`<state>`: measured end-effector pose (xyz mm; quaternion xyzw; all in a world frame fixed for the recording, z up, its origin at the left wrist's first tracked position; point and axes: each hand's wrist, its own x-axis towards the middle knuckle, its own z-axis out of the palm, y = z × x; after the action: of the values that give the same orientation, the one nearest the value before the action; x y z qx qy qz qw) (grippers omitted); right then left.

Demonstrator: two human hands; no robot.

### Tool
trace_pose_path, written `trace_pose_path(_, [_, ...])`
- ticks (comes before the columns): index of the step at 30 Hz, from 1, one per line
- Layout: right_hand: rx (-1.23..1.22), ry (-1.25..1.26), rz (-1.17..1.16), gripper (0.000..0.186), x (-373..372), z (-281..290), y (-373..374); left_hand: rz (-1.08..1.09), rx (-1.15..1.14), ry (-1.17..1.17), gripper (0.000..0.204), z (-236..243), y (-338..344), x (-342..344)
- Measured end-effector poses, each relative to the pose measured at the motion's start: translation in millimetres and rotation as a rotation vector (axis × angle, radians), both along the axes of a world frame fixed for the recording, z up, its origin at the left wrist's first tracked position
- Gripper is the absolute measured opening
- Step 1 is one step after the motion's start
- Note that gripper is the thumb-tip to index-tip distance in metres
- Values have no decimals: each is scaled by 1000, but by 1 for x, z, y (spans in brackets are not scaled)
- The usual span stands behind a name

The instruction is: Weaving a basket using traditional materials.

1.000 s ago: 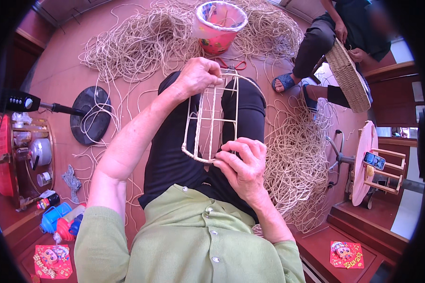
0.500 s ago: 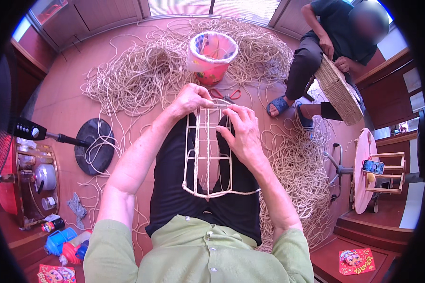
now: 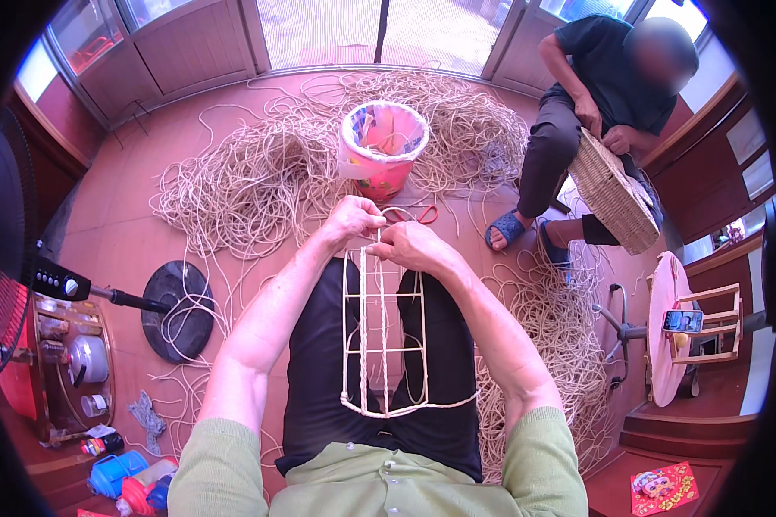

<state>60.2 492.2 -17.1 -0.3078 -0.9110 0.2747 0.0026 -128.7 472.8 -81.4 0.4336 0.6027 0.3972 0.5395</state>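
A long open frame [image 3: 384,350] of thin pale bars, partly wrapped with twisted cord, lies lengthwise over my dark-trousered thighs. My left hand [image 3: 356,219] is closed in a pinch at its far end, thumb and fingertips together. Beside it my right hand [image 3: 414,247] has its fingers curled in at the same end, almost meeting the left fingertips. A short pale strand shows between the two hands. Fingers cover just how cord and bar join there. From the near right corner of the frame a cord end [image 3: 457,403] trails over my thigh.
Beyond my hands stands a pink bin [image 3: 384,172] with a liner, red-handled scissors [image 3: 428,214] near it. Piles of cord [image 3: 263,172] cover much floor. At right another person holds a woven basket [image 3: 614,194]. A fan base [image 3: 178,310] stands left.
My right hand has moved left and in, from the far right corner to beside my left hand, its fingers now curled. The whole scene sits lower in view.
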Motion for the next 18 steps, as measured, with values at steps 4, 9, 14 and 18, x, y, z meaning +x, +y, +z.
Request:
trace_pose_path(4, [-94, 143, -136, 41, 0, 13, -17, 31, 10, -103, 8, 17, -7, -2])
trace_pose_path(9, [571, 587, -79, 28, 41, 67, -89, 57, 323, -51, 9, 142, -61, 38])
trace_pose_path(14, [829, 644, 10, 18, 75, 63, -188, 102, 997, 623, 12, 170, -192, 82])
trace_pose_path(18, [688, 546, 110, 15, 108, 12, -238, 105, 548, 488, 8, 134, -264, 105])
